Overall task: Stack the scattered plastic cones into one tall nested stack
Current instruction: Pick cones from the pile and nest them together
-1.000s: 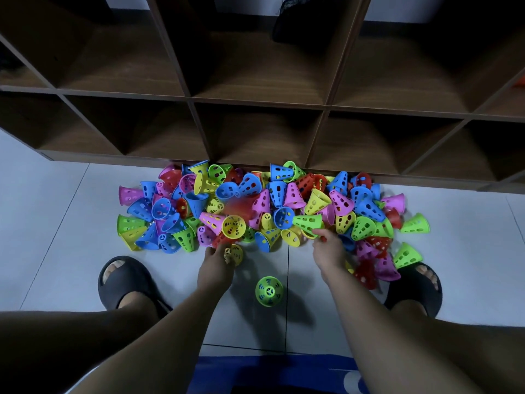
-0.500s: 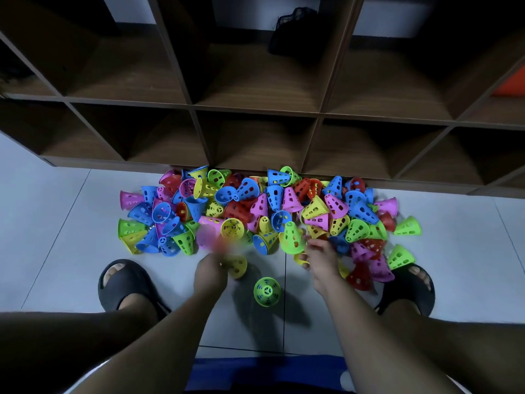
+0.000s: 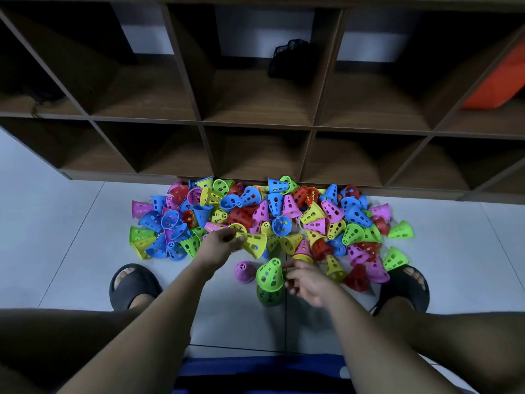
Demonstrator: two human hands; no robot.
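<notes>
A heap of perforated plastic cones point(image 3: 284, 217) in several colours lies on the floor against the shelf. My left hand point(image 3: 220, 245) pinches a yellow cone point(image 3: 254, 243) by its narrow end, held sideways just above the heap's near edge. My right hand point(image 3: 306, 282) grips a light green cone point(image 3: 270, 275) at its right side. That cone sits tilted on top of a second green cone point(image 3: 270, 295) standing on the floor between my feet. A pink cone point(image 3: 244, 271) stands alone just left of them.
A dark wooden cubby shelf point(image 3: 255, 123) stands behind the heap, with a black mesh bag point(image 3: 289, 58) and an orange object point(image 3: 497, 81) inside. My feet in black slippers point(image 3: 133, 282) point(image 3: 409, 282) flank the work spot on the pale tiled floor point(image 3: 71, 237).
My left hand lifted a yellow cone off the heap. My right hand carried a green cone down onto the green cone on the floor. A pink cone now stands beside it.
</notes>
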